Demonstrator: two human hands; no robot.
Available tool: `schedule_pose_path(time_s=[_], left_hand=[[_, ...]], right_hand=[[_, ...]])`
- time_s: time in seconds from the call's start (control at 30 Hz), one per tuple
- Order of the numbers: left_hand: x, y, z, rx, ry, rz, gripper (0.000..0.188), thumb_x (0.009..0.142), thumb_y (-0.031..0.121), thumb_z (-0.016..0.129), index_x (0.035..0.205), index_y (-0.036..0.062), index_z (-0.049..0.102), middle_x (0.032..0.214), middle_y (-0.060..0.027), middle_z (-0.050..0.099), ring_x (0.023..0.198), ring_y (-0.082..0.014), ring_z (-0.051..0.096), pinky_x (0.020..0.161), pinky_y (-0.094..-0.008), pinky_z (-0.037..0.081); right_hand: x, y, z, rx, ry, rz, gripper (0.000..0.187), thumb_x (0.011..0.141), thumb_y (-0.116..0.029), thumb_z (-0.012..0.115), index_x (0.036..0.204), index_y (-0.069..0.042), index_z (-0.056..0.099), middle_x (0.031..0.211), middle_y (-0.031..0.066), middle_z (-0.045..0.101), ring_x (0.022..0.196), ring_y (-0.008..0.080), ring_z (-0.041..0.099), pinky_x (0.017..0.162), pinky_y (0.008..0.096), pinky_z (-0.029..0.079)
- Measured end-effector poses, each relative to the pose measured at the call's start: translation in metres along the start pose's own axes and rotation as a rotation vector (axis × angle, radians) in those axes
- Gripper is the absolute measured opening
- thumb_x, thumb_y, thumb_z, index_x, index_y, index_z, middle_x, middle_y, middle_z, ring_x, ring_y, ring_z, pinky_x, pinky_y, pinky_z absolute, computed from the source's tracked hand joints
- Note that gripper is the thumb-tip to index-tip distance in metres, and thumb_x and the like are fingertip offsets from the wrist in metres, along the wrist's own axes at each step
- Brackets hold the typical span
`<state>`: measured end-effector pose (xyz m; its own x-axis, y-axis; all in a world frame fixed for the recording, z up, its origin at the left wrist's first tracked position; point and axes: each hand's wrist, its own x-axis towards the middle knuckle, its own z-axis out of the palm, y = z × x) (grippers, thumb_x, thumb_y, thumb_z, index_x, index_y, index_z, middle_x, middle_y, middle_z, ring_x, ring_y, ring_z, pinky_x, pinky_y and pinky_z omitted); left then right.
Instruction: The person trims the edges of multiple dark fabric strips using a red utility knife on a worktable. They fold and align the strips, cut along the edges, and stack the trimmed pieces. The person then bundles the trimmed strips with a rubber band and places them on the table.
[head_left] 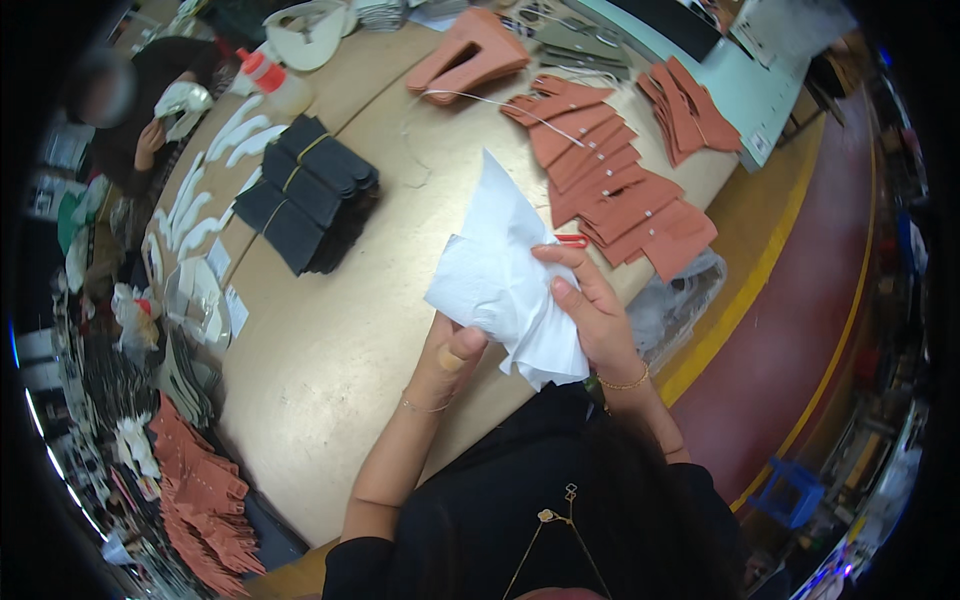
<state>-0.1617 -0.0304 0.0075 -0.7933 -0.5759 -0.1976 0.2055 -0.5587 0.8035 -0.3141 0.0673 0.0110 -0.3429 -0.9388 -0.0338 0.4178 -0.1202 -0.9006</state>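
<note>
A crumpled white tissue is held up over the near edge of the table, one corner pointing away from me. My left hand grips its lower left side, the thumb in front and the other fingers hidden behind the sheet. On the opposite side, my right hand pinches the tissue between thumb and fingers. Just beyond the right fingertips lies a small red loop-shaped object, partly covered. Fanned reddish-brown cut pieces lie past it on the table.
Bundled black pieces stand left of centre on the table. Behind them are white curved strips and a red-capped bottle. Another person sits at the far left. A clear plastic bag hangs by the right edge.
</note>
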Motion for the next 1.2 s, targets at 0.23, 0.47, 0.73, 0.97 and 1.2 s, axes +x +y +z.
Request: schedule_pose_path(time_s=[0.23, 0.47, 0.73, 0.97, 1.2], left_hand=[[-0.008, 0.007, -0.030, -0.204, 0.310, 0.040, 0.047, 0.095, 0.023, 0.056, 0.132, -0.0029, 0.043, 0.125, -0.0114, 0.056, 0.115, -0.0194, 0.055, 0.099, -0.0338, 0.044], [-0.010, 0.006, -0.046, -0.176, 0.403, 0.098, 0.033, 0.095, 0.024, 0.057, 0.118, 0.0003, 0.052, 0.108, -0.0082, 0.061, 0.098, -0.0146, 0.060, 0.085, -0.0275, 0.049], [-0.022, 0.023, -0.033, 0.719, 0.242, 0.395, 0.019, 0.092, 0.018, 0.061, 0.098, 0.0012, 0.065, 0.087, -0.0086, 0.063, 0.082, -0.0185, 0.059, 0.072, -0.0285, 0.045], [-0.013, 0.042, -0.043, 0.867, 0.391, 0.691, 0.025, 0.092, 0.017, 0.060, 0.112, 0.0023, 0.059, 0.096, -0.0085, 0.058, 0.086, -0.0179, 0.054, 0.077, -0.0284, 0.043], [-0.005, 0.021, -0.052, 0.001, 0.499, 0.223, 0.059, 0.097, 0.052, 0.044, 0.131, 0.0040, 0.038, 0.115, -0.0075, 0.052, 0.105, -0.0156, 0.050, 0.094, -0.0321, 0.042]], right_hand=[[0.016, 0.008, 0.017, -0.121, 0.080, -0.002, 0.040, 0.099, -0.009, 0.041, 0.138, 0.001, 0.044, 0.142, 0.0115, 0.044, 0.129, 0.0153, 0.040, 0.108, 0.0274, 0.029], [0.029, 0.010, 0.009, 0.096, 0.010, 0.062, 0.058, 0.100, -0.021, 0.044, 0.149, -0.005, 0.019, 0.148, 0.0180, 0.034, 0.125, 0.0271, 0.048, 0.100, 0.0400, 0.042], [0.032, 0.043, 0.026, -0.149, 0.066, 0.058, 0.067, 0.092, -0.012, 0.057, 0.147, -0.005, 0.020, 0.139, 0.0166, 0.043, 0.119, 0.0225, 0.051, 0.102, 0.0343, 0.039], [0.037, 0.035, 0.030, 0.113, 0.065, 0.197, 0.033, 0.096, -0.009, 0.052, 0.127, 0.001, 0.049, 0.120, 0.0084, 0.059, 0.108, 0.0169, 0.057, 0.094, 0.0322, 0.046], [0.043, 0.029, 0.054, 0.302, 0.075, 0.279, 0.031, 0.098, -0.021, 0.053, 0.121, 0.001, 0.053, 0.113, 0.0065, 0.061, 0.104, 0.0153, 0.058, 0.091, 0.0308, 0.047]])
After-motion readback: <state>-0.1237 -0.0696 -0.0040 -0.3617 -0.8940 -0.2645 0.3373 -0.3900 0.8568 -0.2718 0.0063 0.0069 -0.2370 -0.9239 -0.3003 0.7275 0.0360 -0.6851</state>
